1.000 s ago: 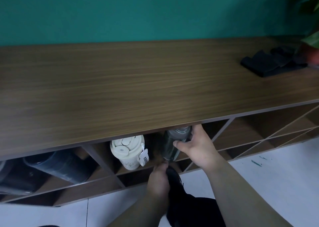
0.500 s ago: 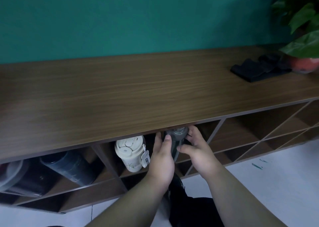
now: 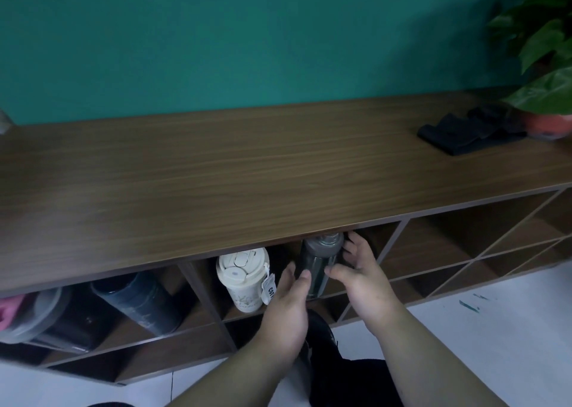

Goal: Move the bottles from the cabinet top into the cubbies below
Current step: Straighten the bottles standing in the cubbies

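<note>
A dark see-through bottle (image 3: 318, 259) with a grey cap stands upright in a cubby just under the cabinet top (image 3: 247, 171). My right hand (image 3: 363, 278) wraps its right side, thumb across the front and fingers by the cap. My left hand (image 3: 288, 307) is at the bottle's left, fingers apart, fingertips touching its lower side. A cream tumbler (image 3: 241, 279) with a hanging tag stands in the same cubby, to the left. A dark bottle (image 3: 136, 304) leans tilted in the cubby further left. No bottle shows on the cabinet top.
A black folded cloth (image 3: 464, 133) and a red-potted plant (image 3: 548, 122) sit at the top's far right. A clear container with something pink (image 3: 18, 314) fills the far-left cubby. Diagonal cubbies (image 3: 464, 245) on the right hold nothing visible. White floor lies below.
My left hand rose from below to the bottle's left side, then slid back a little. My right hand stayed on the bottle. The view tilted up slightly.
</note>
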{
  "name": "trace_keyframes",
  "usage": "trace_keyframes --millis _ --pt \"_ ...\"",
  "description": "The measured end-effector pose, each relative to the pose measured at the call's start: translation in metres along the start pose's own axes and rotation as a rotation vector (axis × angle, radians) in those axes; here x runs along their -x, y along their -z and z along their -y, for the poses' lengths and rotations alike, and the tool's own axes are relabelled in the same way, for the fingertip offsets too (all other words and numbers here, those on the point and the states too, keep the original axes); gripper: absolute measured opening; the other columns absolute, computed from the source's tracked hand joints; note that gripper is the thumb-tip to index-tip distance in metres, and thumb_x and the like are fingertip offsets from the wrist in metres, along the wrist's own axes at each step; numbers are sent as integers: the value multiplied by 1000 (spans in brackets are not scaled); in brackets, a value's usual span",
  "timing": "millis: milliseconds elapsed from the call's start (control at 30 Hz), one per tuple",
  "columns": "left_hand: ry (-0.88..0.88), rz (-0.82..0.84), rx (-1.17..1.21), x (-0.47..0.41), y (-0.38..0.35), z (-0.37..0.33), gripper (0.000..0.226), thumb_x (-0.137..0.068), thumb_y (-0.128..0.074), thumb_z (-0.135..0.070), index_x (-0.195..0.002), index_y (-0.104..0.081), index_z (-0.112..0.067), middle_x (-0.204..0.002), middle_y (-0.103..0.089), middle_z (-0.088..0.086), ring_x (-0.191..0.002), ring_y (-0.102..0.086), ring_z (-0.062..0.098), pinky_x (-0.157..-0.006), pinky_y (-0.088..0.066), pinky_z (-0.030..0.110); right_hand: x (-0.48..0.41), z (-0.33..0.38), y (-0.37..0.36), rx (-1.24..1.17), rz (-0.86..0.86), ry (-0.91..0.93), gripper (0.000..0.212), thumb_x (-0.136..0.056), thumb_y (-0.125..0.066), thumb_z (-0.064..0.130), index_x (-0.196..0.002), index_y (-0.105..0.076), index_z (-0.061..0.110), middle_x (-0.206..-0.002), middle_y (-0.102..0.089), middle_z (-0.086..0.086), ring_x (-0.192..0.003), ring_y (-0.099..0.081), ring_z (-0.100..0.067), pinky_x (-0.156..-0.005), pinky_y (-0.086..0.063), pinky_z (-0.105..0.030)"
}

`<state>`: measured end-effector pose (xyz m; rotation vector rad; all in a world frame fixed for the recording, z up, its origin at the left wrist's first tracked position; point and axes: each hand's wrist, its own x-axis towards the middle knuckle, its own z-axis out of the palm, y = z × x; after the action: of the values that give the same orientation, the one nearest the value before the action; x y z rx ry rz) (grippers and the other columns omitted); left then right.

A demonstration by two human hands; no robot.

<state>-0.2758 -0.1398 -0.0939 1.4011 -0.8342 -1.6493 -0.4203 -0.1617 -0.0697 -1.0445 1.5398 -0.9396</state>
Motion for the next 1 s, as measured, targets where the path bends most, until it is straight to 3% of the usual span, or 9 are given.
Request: trace_keyframes --millis 167,367,433,500,567,700,800,833,1000 --pt "117 -14 -17 38 61 14 41 -81 -70 -41 -120 -63 -33 -133 -65 -7 -130 -55 19 -112 -40 46 39 -1 -36 84 36 -252 74 -68 -71 34 -139 -51 20 -122 -66 1 -114 -61 -22 -106 -42 -45" --pt "137 -221 64 19 99 17 27 -105 -46 -39 -99 -65 -20 -118 -69 10 -98 -64 20 -76 -49 34 43 10 -84 104 192 -122 93 -67 -61 36 -155 -31 26 -158 -40 5 -141 -40 -13 -113 -31 -31" --pt "78 -179 85 21 101 13 30 -104 -44 -46 -97 -64 -26 -106 -69 -1 -92 -63 9 -80 -49 29 41 12 -93 42 183 -107 91 -70 -62 30 -156 -29 24 -156 -41 5 -138 -42 -11 -105 -32 -26" --pt "92 -149 112 24 100 11 32 -101 -44 -54 -92 -64 -30 -102 -70 -7 -94 -61 6 -100 -45 33 39 15 -101 -26 172 -84 86 -77 -63 19 -156 -29 21 -143 -51 8 -124 -50 -6 -92 -36 -16" --pt "62 -145 124 27 96 4 33 -106 -40 -44 -83 -60 -32 -87 -64 -16 -87 -57 2 -105 -38 36 38 16 -108 -80 159 -64 80 -82 -64 13 -155 -30 18 -126 -56 16 -111 -54 -1 -81 -41 -10" --pt "-41 -147 30 20 99 10 34 -99 -41 -59 -111 -64 -36 -116 -65 -21 -112 -56 -6 -112 -34 31 37 11 -114 -105 125 -47 91 -67 -61 23 -154 -33 18 -134 -61 6 -120 -59 -7 -98 -44 -19" --pt "-123 -85 42 15 101 12 103 -68 -51 -92 -150 -47 -30 -151 -56 -11 -140 -48 5 -125 -26 42 35 11 -115 -107 141 -29 84 -66 -58 25 -148 -39 23 -115 -62 21 -101 -59 8 -80 -43 -12" --pt "-150 -61 61 15 98 11 107 -66 -51 -94 -151 -45 -31 -151 -57 -9 -140 -50 9 -124 -27 45 35 10 -116 -111 144 -33 77 -67 -58 24 -143 -45 26 -112 -65 22 -99 -61 7 -79 -44 -13" --pt "-236 -27 -43 14 93 7 81 -79 -45 -86 -146 -46 -40 -144 -63 -11 -136 -55 10 -122 -32 49 35 8 -121 -123 183 0 53 -74 -63 20 -124 -62 36 -113 -76 12 -105 -69 -3 -84 -46 -19"
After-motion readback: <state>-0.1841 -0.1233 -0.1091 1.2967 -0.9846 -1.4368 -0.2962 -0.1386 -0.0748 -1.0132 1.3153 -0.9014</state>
